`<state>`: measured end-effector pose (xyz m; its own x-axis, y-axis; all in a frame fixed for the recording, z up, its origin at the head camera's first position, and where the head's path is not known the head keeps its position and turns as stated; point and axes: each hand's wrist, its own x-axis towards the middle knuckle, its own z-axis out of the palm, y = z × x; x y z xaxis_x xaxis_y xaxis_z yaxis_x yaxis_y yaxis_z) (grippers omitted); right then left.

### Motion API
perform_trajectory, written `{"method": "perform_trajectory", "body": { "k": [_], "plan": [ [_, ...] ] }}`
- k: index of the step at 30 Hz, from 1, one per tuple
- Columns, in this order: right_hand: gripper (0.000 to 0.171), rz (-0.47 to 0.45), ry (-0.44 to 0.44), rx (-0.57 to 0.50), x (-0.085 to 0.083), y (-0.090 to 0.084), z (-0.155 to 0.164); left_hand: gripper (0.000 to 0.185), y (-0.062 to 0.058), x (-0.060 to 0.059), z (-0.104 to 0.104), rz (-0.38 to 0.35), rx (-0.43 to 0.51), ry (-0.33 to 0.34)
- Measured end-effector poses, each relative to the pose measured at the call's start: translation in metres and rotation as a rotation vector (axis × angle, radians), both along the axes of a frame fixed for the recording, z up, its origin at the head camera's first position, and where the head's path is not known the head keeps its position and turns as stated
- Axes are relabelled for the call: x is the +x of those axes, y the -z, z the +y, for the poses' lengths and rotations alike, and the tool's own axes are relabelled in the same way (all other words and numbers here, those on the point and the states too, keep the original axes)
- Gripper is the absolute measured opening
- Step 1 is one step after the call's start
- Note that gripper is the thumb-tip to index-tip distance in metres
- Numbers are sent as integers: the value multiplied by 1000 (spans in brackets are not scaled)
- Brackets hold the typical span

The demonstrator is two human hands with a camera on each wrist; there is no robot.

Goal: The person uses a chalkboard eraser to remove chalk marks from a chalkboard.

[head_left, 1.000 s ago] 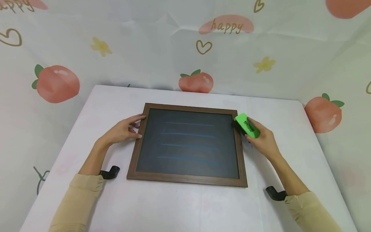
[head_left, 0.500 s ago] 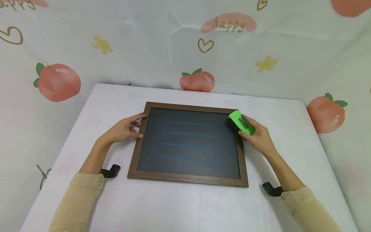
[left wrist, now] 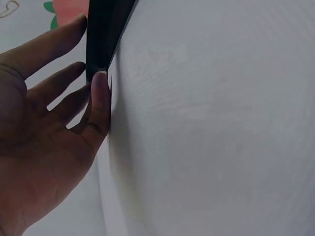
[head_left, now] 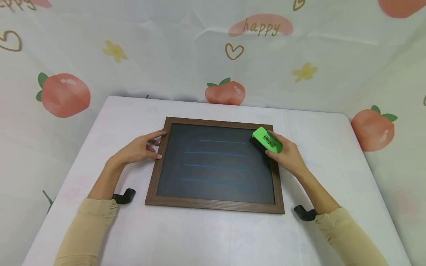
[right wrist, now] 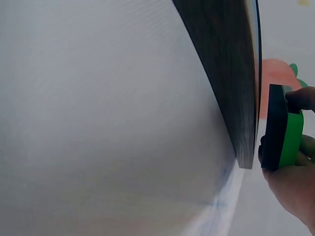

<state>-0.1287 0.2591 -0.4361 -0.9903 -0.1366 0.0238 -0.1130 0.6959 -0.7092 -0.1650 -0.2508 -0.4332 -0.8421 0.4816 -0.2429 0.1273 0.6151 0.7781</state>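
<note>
A chalkboard (head_left: 216, 188) in a brown wooden frame lies on the white table, with several blue chalk lines across its dark surface. My left hand (head_left: 134, 150) touches the left side of the frame with thumb and index fingertips; its other fingers bend beside the edge. In the left wrist view, the left hand (left wrist: 54, 118) has its fingertips right at the dark frame edge (left wrist: 106, 34). My right hand (head_left: 287, 153) grips a green board eraser (head_left: 267, 140) over the board's upper right corner. In the right wrist view, the eraser's (right wrist: 281, 130) black felt side faces the board.
The white table (head_left: 199, 240) extends around the board. Behind it hangs a pale backdrop (head_left: 166, 66) with peaches, hearts and flowers. A black wrist mount (head_left: 124, 196) sits at the left cuff, another black mount (head_left: 304, 213) at the right one.
My right hand has carried the eraser leftward from the frame's right edge to over the board's dark surface. The left hand stays on the frame. The chalk lines look the same.
</note>
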Motion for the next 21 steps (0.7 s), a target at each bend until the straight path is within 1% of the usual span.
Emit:
{"method": "perform_trajectory", "body": {
  "k": [5,10,14,17,21],
  "plan": [
    [69,-17,-12,-14,-3,-1,-4,89,-1,-1,0,-4,-26,11],
    [69,-19,-36,-13,-6,-1,-9,89,0,-2,0,-11,-17,14],
    [69,-43,-64,17,-8,0,-12,89,-1,-2,-1,-22,-19,16],
    [70,-46,-87,43,-10,0,-14,88,-2,-2,-1,-25,-20,14],
    [70,-48,-102,54,-11,-1,-15,88,-2,-2,-2,-27,-20,12]
  ]
}}
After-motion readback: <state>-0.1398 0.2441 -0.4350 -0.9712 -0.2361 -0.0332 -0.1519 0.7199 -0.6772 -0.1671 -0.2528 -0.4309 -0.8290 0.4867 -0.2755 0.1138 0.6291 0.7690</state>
